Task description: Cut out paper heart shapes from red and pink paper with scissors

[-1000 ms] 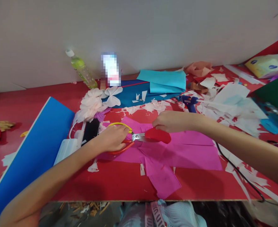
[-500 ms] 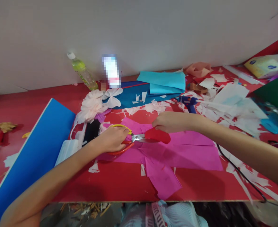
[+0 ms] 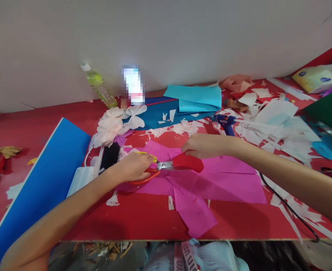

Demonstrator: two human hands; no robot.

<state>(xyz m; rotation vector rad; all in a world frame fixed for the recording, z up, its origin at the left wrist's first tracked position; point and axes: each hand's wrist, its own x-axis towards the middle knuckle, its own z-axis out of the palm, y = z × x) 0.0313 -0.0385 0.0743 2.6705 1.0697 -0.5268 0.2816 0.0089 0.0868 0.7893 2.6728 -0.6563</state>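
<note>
My left hand (image 3: 134,165) is closed round the handles of a pair of scissors (image 3: 165,165), one handle yellow and the other orange-red. The blades point right and meet a small red piece of paper (image 3: 187,162) with a rounded edge. My right hand (image 3: 201,146) pinches this piece by its upper edge, its fingertips partly hidden behind the hand. Beneath both hands, overlapping magenta paper sheets (image 3: 233,184) lie on the red table (image 3: 112,222).
A blue board (image 3: 38,184) leans at the left. White paper flowers (image 3: 110,126), a bottle (image 3: 100,86) and a lit phone (image 3: 133,84) stand at the back. A glue gun (image 3: 225,122) lies near paper scraps (image 3: 279,116); a black cord (image 3: 284,205) runs at right.
The scissors' handles have drawn slightly closer together in my left hand, and the blades are a little more closed on the red paper. My right hand has hardly moved.
</note>
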